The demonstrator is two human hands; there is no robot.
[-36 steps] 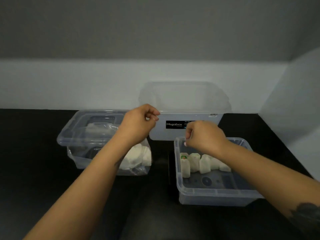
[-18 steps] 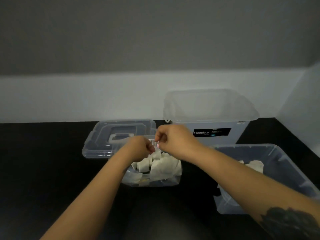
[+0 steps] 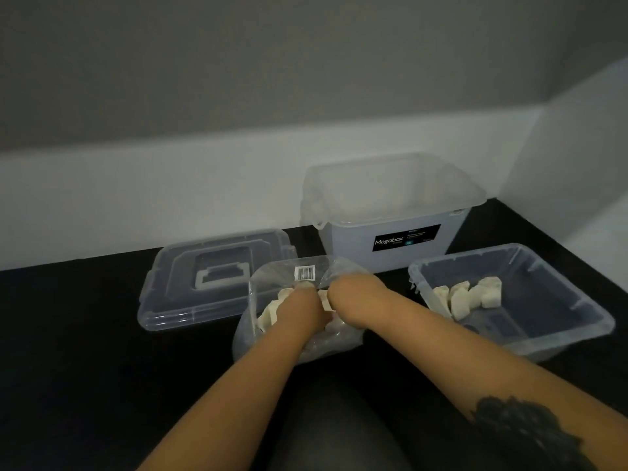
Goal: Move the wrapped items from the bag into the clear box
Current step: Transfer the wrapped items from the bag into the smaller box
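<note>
A clear plastic bag (image 3: 343, 266) with a barcode label lies open in the middle of the black surface, holding several white wrapped items (image 3: 270, 312). Both hands reach down into its mouth. My left hand (image 3: 299, 311) is buried among the items with its fingers hidden. My right hand (image 3: 351, 297) is curled next to it, and a white wrapped item (image 3: 325, 301) shows at its fingers. To the right stands the low clear box (image 3: 577, 302) with several wrapped items (image 3: 464, 297) lined up in its far left corner.
A clear lid (image 3: 176, 290) with a handle recess lies flat to the left of the bag. A taller translucent tub (image 3: 390, 232) labelled Megabox stands behind, against the white wall. A wall corner closes the right side.
Both hands have dropped from pinching the bag's rim into the bag among the items. The view has shifted, so the bag sits centred and the clear box is fully in sight.
</note>
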